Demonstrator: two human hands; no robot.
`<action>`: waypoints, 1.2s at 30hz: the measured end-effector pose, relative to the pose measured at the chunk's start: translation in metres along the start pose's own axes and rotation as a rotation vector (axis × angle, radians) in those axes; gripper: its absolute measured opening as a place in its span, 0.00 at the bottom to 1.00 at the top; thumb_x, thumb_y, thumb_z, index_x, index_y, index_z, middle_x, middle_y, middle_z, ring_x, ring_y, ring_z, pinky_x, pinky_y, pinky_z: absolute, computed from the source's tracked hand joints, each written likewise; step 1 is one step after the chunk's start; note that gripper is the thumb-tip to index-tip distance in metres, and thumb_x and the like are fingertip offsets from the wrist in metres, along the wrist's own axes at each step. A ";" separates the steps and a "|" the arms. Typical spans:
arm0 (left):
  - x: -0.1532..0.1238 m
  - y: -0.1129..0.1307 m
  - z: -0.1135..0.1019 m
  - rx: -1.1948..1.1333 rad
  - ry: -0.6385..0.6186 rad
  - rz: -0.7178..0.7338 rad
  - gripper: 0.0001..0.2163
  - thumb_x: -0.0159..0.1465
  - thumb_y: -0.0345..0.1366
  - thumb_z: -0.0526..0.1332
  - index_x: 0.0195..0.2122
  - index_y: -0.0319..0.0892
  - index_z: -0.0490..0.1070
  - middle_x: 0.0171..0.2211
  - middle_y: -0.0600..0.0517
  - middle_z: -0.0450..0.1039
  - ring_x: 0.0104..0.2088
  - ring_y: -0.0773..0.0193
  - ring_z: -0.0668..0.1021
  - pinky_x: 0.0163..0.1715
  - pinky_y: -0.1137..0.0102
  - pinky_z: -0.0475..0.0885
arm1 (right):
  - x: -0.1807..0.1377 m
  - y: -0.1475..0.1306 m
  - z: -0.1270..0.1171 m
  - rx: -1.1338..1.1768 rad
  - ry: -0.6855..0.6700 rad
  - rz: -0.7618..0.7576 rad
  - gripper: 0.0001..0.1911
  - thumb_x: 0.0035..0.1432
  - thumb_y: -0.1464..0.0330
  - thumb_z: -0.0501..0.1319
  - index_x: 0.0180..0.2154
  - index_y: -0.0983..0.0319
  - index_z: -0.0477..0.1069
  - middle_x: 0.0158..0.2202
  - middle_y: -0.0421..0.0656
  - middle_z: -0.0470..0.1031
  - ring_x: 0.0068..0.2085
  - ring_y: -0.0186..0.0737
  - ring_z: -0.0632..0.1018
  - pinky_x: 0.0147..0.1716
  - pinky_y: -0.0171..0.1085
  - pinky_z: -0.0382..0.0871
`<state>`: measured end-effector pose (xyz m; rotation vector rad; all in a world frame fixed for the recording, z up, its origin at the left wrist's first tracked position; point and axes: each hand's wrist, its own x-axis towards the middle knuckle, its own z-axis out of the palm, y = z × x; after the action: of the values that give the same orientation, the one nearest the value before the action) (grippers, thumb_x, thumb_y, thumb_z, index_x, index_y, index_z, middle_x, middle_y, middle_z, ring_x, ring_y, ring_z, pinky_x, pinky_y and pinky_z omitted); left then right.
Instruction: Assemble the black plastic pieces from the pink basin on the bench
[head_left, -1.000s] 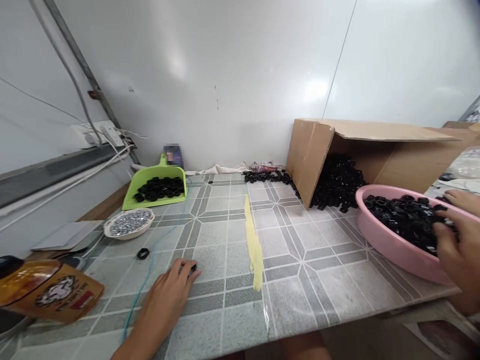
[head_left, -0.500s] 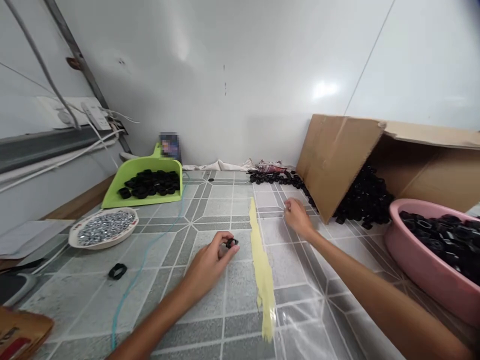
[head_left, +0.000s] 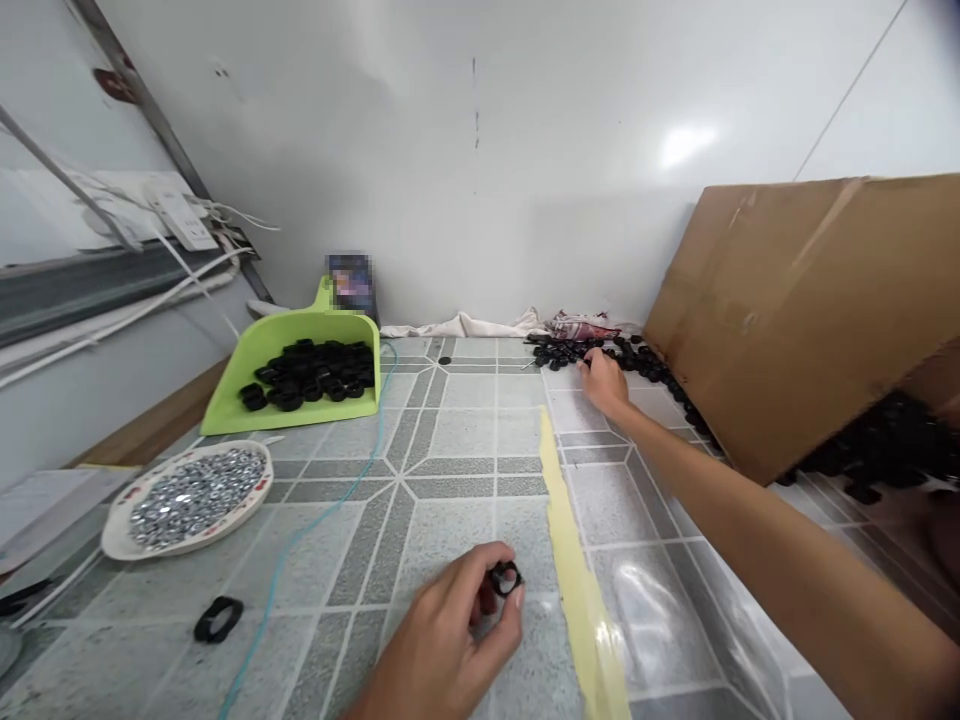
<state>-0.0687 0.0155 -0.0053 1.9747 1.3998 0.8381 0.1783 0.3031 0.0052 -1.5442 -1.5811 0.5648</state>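
Low in the middle of the view, my left hand [head_left: 457,630] pinches a small black ring-shaped part [head_left: 506,578] between thumb and fingers, its hole facing me. My right hand [head_left: 604,384] reaches far forward to the loose pile of small black parts [head_left: 555,353] by the wall. Its fingers are bent together at the pile's near edge; whatever is between them is hidden. One black ring [head_left: 219,620] lies alone on the tile-patterned table cover [head_left: 450,510], left of a thin blue cord [head_left: 271,590].
At the left, a green dustpan [head_left: 225,395] holds many black rings [head_left: 315,370]. Before it stands a plate [head_left: 262,490] of small shiny metal pieces [head_left: 199,495]. A tilted cardboard box [head_left: 795,310] at the right has more black parts [head_left: 885,440] spilling out. Yellow tape [head_left: 574,580] runs along the cover.
My right hand has gone forward to the black pile by the wall. My left hand, still pinching the ring, appears lower and nearer. The view has shifted; the pink basin is out of sight.
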 end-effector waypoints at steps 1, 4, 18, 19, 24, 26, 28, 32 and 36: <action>-0.001 0.001 0.000 0.011 0.005 0.041 0.08 0.70 0.39 0.57 0.49 0.50 0.68 0.33 0.54 0.75 0.30 0.63 0.77 0.34 0.71 0.73 | -0.011 0.000 -0.006 0.013 -0.006 0.004 0.12 0.69 0.64 0.60 0.51 0.60 0.72 0.54 0.47 0.72 0.51 0.46 0.76 0.50 0.47 0.74; -0.003 0.001 0.000 0.022 0.005 0.105 0.10 0.70 0.40 0.57 0.51 0.51 0.69 0.37 0.52 0.77 0.32 0.62 0.79 0.36 0.70 0.74 | -0.059 -0.005 -0.030 0.062 -0.052 -0.002 0.10 0.68 0.65 0.60 0.47 0.64 0.73 0.50 0.47 0.74 0.50 0.46 0.76 0.50 0.48 0.71; 0.012 0.043 0.033 -0.299 0.063 -0.056 0.12 0.65 0.43 0.64 0.46 0.45 0.71 0.42 0.50 0.79 0.40 0.59 0.81 0.45 0.62 0.76 | -0.258 -0.030 -0.053 0.671 -0.307 0.104 0.19 0.63 0.51 0.59 0.40 0.60 0.72 0.31 0.40 0.71 0.27 0.35 0.70 0.26 0.34 0.65; 0.012 0.043 0.036 -0.342 0.063 -0.060 0.12 0.65 0.42 0.64 0.46 0.44 0.71 0.43 0.49 0.79 0.42 0.58 0.81 0.46 0.62 0.75 | -0.260 -0.029 -0.051 0.660 -0.301 0.104 0.19 0.64 0.51 0.57 0.40 0.60 0.73 0.32 0.40 0.70 0.28 0.35 0.70 0.27 0.34 0.64; 0.010 0.043 0.042 -0.370 0.062 -0.053 0.09 0.63 0.41 0.66 0.41 0.44 0.72 0.36 0.52 0.78 0.38 0.60 0.80 0.43 0.65 0.74 | -0.263 -0.036 -0.056 0.703 -0.343 0.113 0.17 0.60 0.54 0.64 0.46 0.58 0.72 0.32 0.39 0.71 0.33 0.37 0.73 0.32 0.35 0.67; 0.008 0.042 0.040 -0.331 0.030 -0.074 0.11 0.63 0.43 0.66 0.42 0.44 0.73 0.32 0.54 0.76 0.34 0.61 0.77 0.38 0.67 0.73 | -0.263 -0.041 -0.061 0.728 -0.369 0.129 0.17 0.56 0.57 0.68 0.43 0.59 0.72 0.34 0.40 0.74 0.36 0.39 0.75 0.37 0.36 0.69; 0.007 0.040 0.038 -0.338 -0.009 -0.108 0.13 0.65 0.45 0.64 0.46 0.44 0.74 0.33 0.53 0.75 0.34 0.61 0.77 0.38 0.67 0.72 | -0.262 -0.044 -0.065 0.737 -0.398 0.147 0.15 0.55 0.58 0.69 0.41 0.59 0.75 0.38 0.42 0.76 0.39 0.40 0.76 0.41 0.38 0.70; 0.006 0.034 0.038 -0.448 -0.081 -0.158 0.15 0.69 0.46 0.60 0.52 0.45 0.70 0.37 0.51 0.77 0.35 0.61 0.77 0.37 0.67 0.73 | -0.264 -0.043 -0.066 0.752 -0.482 0.137 0.14 0.58 0.58 0.68 0.44 0.58 0.78 0.38 0.42 0.78 0.40 0.41 0.78 0.43 0.40 0.71; 0.005 0.036 0.041 -0.555 -0.120 -0.143 0.13 0.70 0.46 0.58 0.50 0.44 0.68 0.35 0.52 0.76 0.30 0.64 0.76 0.32 0.69 0.71 | -0.269 -0.042 -0.064 0.703 -0.546 0.051 0.13 0.61 0.59 0.66 0.46 0.55 0.80 0.42 0.43 0.77 0.44 0.42 0.78 0.45 0.41 0.71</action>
<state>-0.0149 0.0058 -0.0037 1.4586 1.0757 0.9065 0.1764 0.0236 0.0071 -0.9283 -1.4755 1.4829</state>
